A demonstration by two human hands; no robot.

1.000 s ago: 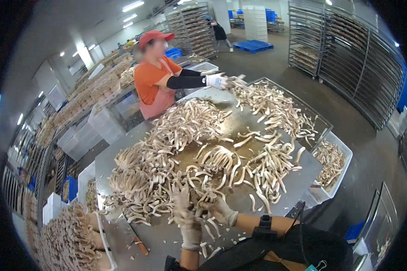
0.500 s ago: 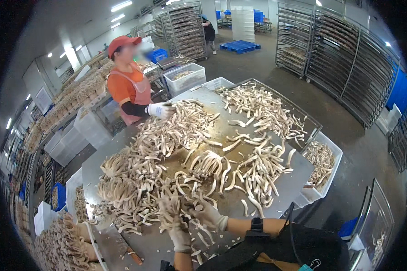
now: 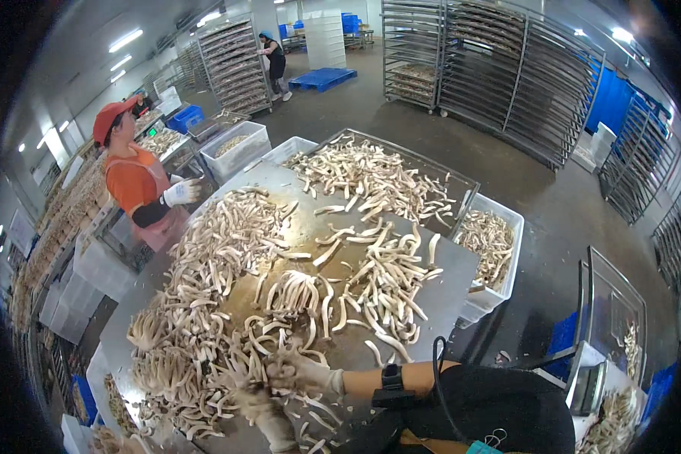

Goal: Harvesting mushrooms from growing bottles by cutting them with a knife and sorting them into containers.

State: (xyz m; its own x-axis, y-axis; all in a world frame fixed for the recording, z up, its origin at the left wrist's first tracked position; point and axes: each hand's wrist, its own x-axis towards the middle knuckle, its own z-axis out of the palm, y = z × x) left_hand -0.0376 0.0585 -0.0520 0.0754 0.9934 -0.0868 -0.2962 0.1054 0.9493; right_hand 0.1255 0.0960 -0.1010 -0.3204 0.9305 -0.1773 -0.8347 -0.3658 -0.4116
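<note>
Both my hands wear pale, stained work gloves and are close together over the near edge of a metal table (image 3: pixel 450 291). My left hand (image 3: pixel 265 415) is closed round the base of a clump of long-stemmed mushrooms (image 3: pixel 242 372), partly smeared by motion. Just right of it, my right hand (image 3: pixel 306 372) has its fingers curled inward at the clump; what lies in them is hidden. A heap of unseparated mushrooms (image 3: pixel 197 303) spreads along the left. Loose mushroom stems (image 3: pixel 386 276) lie in a pile at the right, with a small clump (image 3: pixel 293 293) in the middle.
A co-worker (image 3: pixel 140 185) in orange with white gloves stands across the table's left side. A white bin (image 3: pixel 513 250) of mushrooms adjoins the right edge. Tall tray racks (image 3: pixel 492 76) and a blue pallet (image 3: pixel 323 79) stand beyond. A metal frame (image 3: pixel 617 303) is near right.
The view has swung right, so the scene sits further left. My hands stay together at the clump; the left looks lower. The co-worker's gloved hand has drawn back from the heap.
</note>
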